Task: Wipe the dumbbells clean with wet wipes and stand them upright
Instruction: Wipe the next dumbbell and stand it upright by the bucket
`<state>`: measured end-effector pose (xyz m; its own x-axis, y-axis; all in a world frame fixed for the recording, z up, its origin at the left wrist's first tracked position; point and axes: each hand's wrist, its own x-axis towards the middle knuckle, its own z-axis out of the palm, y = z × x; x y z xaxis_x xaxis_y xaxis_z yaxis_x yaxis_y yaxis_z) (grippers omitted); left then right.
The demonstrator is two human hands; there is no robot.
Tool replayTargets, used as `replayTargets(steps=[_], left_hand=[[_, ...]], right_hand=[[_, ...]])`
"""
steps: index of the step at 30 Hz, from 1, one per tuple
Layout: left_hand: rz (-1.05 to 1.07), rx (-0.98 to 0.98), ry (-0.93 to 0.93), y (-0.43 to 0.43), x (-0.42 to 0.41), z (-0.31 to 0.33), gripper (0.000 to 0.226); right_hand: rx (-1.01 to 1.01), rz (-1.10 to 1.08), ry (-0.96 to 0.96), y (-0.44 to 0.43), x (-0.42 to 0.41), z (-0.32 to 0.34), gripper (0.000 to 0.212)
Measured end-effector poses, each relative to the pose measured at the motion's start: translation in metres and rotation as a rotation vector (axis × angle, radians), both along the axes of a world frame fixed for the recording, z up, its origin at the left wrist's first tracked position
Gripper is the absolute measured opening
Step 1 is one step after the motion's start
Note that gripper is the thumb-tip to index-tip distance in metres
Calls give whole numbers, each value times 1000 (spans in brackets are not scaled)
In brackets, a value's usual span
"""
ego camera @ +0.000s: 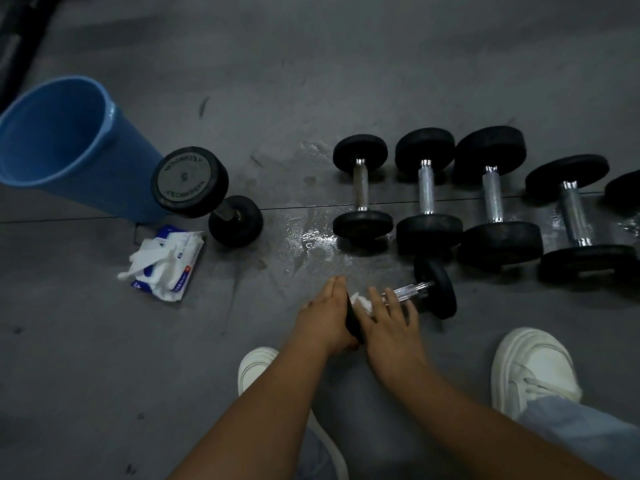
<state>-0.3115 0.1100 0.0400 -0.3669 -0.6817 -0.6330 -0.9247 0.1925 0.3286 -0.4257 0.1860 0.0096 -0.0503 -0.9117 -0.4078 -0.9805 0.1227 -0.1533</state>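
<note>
Shoes: two white trainers [533,368] are planted on the dark grey floor [104,341] at the lower edge.
Left grip [323,313]: laid open, its straight fingers flat against the near black head of the small chrome-handled dumbbell [415,289].
Right grip [388,320]: spread wide, with a crumpled white wet wipe [360,301] pressed onto the handle.
In hand: that dumbbell lies on its side at lower centre. Wiping is judged under way, standing it up not yet done.
Left: a row of four black dumbbells [426,188] lies flat at centre right. Whether they have been wiped cannot be told.
Done: one black dumbbell marked 5 [189,181], centre left, appears upright beside a tall blue plastic bucket [52,133], with an open wipe pack [169,261] just below.
</note>
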Motion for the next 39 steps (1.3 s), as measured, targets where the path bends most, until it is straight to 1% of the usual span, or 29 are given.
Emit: replayTargets(steps=[1, 4, 6, 8, 9, 11, 12, 15, 16, 18, 19, 20, 21, 22, 23, 24, 25, 26, 27, 28, 31, 32, 34, 36, 39], left_hand=[[-1, 2, 0, -1, 0, 0, 122], [-10, 6, -4, -2, 0, 0, 120], [-14, 11, -6, -1, 0, 1, 122], [-11, 12, -9, -1, 0, -1, 124], [-10, 11, -14, 0, 0, -1, 124], [-17, 6, -22, -2, 0, -2, 123], [-22, 3, -26, -2, 0, -1, 123], [-27, -6, -21, 0, 0, 0, 120], [-22, -6, -16, 0, 0, -1, 120], [-7, 3, -11, -1, 0, -3, 122], [-1, 11, -10, -2, 1, -4, 123], [2, 15, -9, -4, 1, -5, 125], [2, 18, -9, -4, 2, -6, 127], [4, 16, -8, -3, 2, -6, 128], [8, 8, -4, -1, 3, -7, 127], [10, -3, 4, 3, 3, -7, 124], [12, -16, 12, 6, 3, -7, 120], [13, -26, 17, 7, 2, -8, 117], [13, -33, 19, 8, 2, -8, 116], [13, -28, 18, 7, 2, -8, 117], [17, -22, 17, 4, 2, -7, 120], [21, -19, 18, 6, 1, -7, 120], [27, -12, 17, 10, -1, -6, 119], [28, -17, 20, 10, 0, -6, 119], [20, -35, 33, 7, 0, -6, 117]], right_hand=[[-50, -3, 16, -1, 0, -1, 64], [-22, 49, 50, -21, -4, 0, 62], [-40, 42, 30, -15, -2, 3, 56], [-118, 64, -15, 2, -3, 2, 54], [-166, 100, -15, 7, -6, -4, 56], [-157, 116, -3, 5, -9, -10, 65], [-143, 116, 8, -5, -11, -8, 64], [-173, 131, 12, -17, -10, -10, 50], [-199, 114, -22, -13, -10, -6, 41], [-317, 0, -153, 6, -11, 1, 14], [-310, -90, -245, 18, -9, 3, 4], [-256, -242, -359, 28, -4, 6, 5], [-180, -481, -510, 34, 4, 1, 8], [-84, -829, -735, 31, 13, -2, 9], [5, -1221, -1003, 20, 20, -7, 9], [58, -1518, -1220, 8, 24, -13, 11], [73, -1693, -1385, -2, 27, -19, 15], [82, -1779, -1481, -10, 29, -23, 20], [90, -1811, -1535, -15, 31, -24, 24], [87, -1794, -1580, -14, 33, -20, 26], [65, -1785, -1705, -1, 33, -6, 25], [79, -1782, -1709, -5, 32, -7, 24], [96, -1774, -1627, -14, 31, -12, 24], [99, -1761, -1600, -14, 32, -17, 23], [71, -1715, -1729, -2, 35, -17, 25]])
